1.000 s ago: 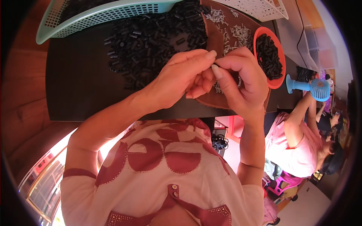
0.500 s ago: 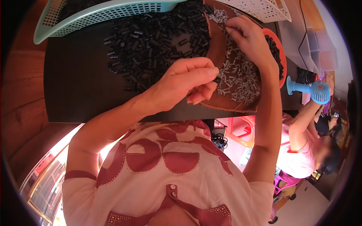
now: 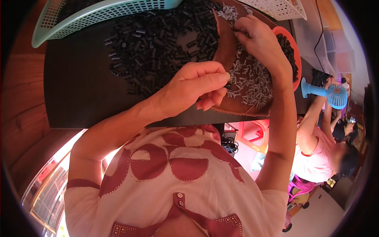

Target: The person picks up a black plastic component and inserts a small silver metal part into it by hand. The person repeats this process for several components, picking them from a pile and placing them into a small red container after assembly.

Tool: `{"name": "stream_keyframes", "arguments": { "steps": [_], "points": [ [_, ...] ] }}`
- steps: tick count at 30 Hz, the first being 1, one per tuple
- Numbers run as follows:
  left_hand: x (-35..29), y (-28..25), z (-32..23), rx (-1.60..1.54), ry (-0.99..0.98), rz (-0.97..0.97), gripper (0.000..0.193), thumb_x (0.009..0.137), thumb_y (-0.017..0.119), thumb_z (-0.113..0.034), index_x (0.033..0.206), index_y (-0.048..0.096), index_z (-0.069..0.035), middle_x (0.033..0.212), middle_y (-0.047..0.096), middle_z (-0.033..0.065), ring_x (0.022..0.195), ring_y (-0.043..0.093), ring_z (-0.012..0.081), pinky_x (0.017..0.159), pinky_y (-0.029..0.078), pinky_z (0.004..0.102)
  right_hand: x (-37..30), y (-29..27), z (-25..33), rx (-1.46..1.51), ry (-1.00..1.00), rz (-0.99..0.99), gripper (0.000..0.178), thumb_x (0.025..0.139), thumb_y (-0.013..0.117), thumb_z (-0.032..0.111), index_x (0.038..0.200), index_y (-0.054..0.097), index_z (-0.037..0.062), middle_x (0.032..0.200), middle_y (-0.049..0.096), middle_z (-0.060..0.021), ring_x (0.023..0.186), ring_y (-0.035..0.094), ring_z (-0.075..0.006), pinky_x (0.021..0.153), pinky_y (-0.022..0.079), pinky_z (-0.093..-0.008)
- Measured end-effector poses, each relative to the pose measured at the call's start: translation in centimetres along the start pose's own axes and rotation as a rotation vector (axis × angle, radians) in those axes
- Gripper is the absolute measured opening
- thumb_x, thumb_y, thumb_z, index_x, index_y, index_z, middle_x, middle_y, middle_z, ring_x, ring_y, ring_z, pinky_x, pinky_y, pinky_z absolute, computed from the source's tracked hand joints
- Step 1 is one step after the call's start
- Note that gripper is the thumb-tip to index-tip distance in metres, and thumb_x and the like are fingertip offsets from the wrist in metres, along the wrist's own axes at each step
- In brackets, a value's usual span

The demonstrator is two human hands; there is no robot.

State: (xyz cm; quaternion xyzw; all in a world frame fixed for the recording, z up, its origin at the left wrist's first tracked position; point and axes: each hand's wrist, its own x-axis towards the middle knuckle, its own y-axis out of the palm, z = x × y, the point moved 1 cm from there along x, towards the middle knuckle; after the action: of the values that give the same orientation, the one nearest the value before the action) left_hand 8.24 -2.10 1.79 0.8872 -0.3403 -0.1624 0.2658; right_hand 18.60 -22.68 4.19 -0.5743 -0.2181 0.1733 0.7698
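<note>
Small black tube piece (image 3: 227, 80) pinched at the thumb and fingertip of the left hand (image 3: 189, 89), near picture centre — grip clenched on it, hand hovering just off the near edge of the brown tray (image 3: 223, 59). At about one o'clock from it, right hand (image 3: 260, 43) pressed down into the heap of small silver springs (image 3: 248, 79) spread over that tray, fingertips curled among the springs at the far end; whether a spring is caught between them cannot be told, fingers bent but grip hidden by the hand's own back.

At eleven o'clock from the left hand, large loose pile of black tube pieces (image 3: 158, 43) scattered over the dark tabletop (image 3: 79, 91) — plenty left. Beyond the pile at twelve o'clock, teal slotted basket (image 3: 98, 12) lying at the far rim. At two o'clock, orange bowl (image 3: 294, 59) partly behind the right wrist, filled with more black pieces, seemingly the finished lot. Judged from the heaps: some portion done, most of the pile and of the springs untouched.

Farther out at three o'clock, blue handheld fan (image 3: 327, 93) standing near the tabletop's edge, and a second person in a pink top (image 3: 319, 158) seated beside it. White slotted basket (image 3: 284, 8) at the top right rim.
</note>
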Motion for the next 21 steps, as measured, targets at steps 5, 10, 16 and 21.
{"name": "stream_keyframes", "arguments": {
  "steps": [5, 10, 16, 21],
  "points": [
    [0.0, 0.0, 0.0, -0.022, 0.024, 0.001, 0.023, 0.096, 0.045, -0.02, 0.086, 0.053, -0.001, 0.074, 0.056, 0.0057, 0.057, 0.05, 0.0097, 0.045, 0.037, 0.0225, -0.4, 0.2, 0.1, 0.028, -0.018, -0.05, 0.008, 0.081, 0.059, 0.004, 0.088, 0.056, 0.0014, 0.08, 0.052, -0.0076, 0.072, 0.054, -0.0204, 0.065, 0.043, -0.0321],
    [0.1, -0.4, -0.2, -0.149, 0.027, -0.065, 0.026, 0.098, 0.042, -0.022, 0.084, 0.052, -0.002, 0.07, 0.055, 0.007, 0.052, 0.046, 0.011, 0.044, 0.035, 0.0229, -1.8, -1.5, 1.9, 0.428, 0.203, -0.087, 0.007, 0.082, 0.06, 0.007, 0.085, 0.057, 0.0014, 0.076, 0.055, -0.0048, 0.066, 0.052, -0.0134, 0.061, 0.043, -0.0269],
    [0.5, -0.5, -0.4, -0.264, 0.077, -0.092, 0.03, 0.099, 0.04, -0.026, 0.084, 0.052, -0.004, 0.069, 0.055, 0.0079, 0.049, 0.045, 0.0121, 0.044, 0.034, 0.0233, -4.9, -2.2, 6.9, 0.967, 0.19, -0.149, 0.006, 0.082, 0.063, -0.003, 0.085, 0.059, 0.0002, 0.077, 0.054, 0.0017, 0.067, 0.047, -0.0031, 0.059, 0.038, -0.0176],
    [0.5, -0.4, -0.2, -0.244, 0.08, -0.094, 0.03, 0.1, 0.039, -0.027, 0.085, 0.053, -0.004, 0.069, 0.055, 0.0078, 0.049, 0.045, 0.0122, 0.044, 0.034, 0.0231, -5.3, -1.3, 8.7, 1.009, 0.089, -0.204, 0.006, 0.082, 0.062, -0.004, 0.086, 0.059, -0.0004, 0.08, 0.052, 0.0008, 0.067, 0.048, -0.0035, 0.059, 0.038, -0.0178]
  ]
}}
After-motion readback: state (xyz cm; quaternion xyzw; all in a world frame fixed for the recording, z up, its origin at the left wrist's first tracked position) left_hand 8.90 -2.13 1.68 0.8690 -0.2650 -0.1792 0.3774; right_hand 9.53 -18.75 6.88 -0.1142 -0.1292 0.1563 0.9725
